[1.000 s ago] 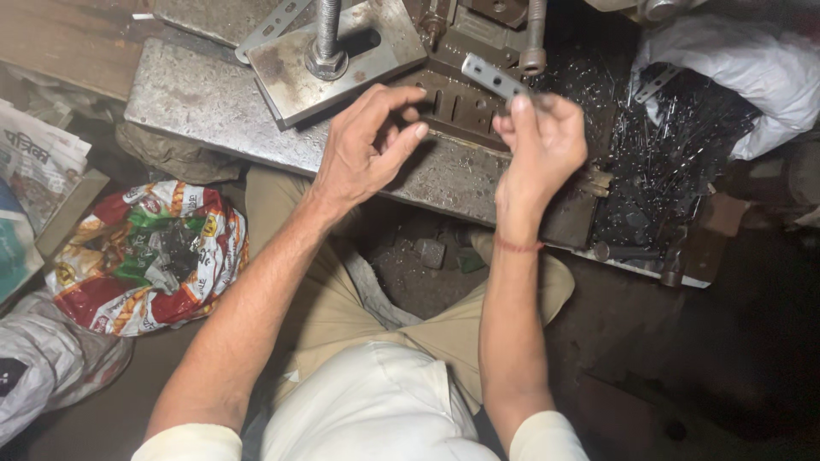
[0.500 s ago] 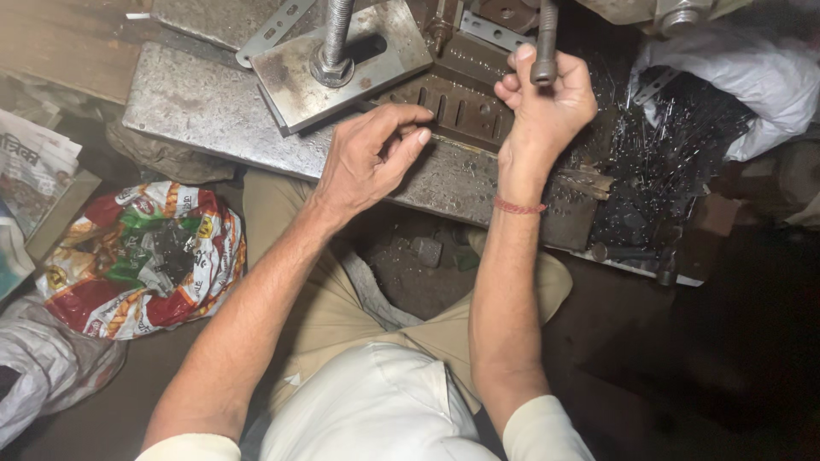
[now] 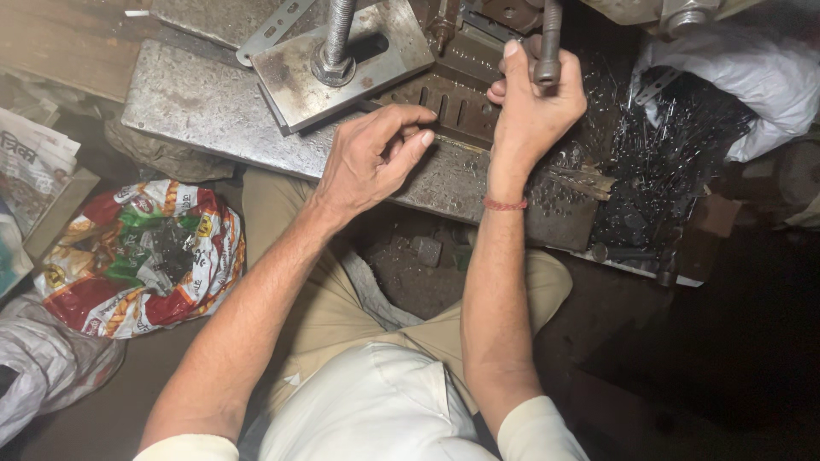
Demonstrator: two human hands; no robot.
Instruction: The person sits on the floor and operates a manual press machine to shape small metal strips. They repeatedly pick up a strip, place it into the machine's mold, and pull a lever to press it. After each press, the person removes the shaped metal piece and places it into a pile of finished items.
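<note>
My right hand (image 3: 534,107) is closed around a vertical metal lever rod (image 3: 549,38) of the press at the top centre. My left hand (image 3: 373,158) rests on the front edge of the steel press bed (image 3: 196,107), fingers curled together near the slotted die block (image 3: 453,102); whether it pinches a small part I cannot tell. A red thread band (image 3: 505,205) circles my right wrist. A clamp plate (image 3: 384,47) with a threaded stud and nut (image 3: 333,51) sits on the bed, left of my hands.
A heap of small dark metal pieces (image 3: 658,162) lies right of the press, beside a white sack (image 3: 752,72). A colourful printed bag (image 3: 145,256) holding dark scraps sits on the floor at left, with folded newspaper (image 3: 34,171) and a pale bag (image 3: 43,367) nearby.
My right hand rose from the die block, where it held a small slotted metal strip, and took hold of the lever rod. My left hand stayed at the bed's edge.
</note>
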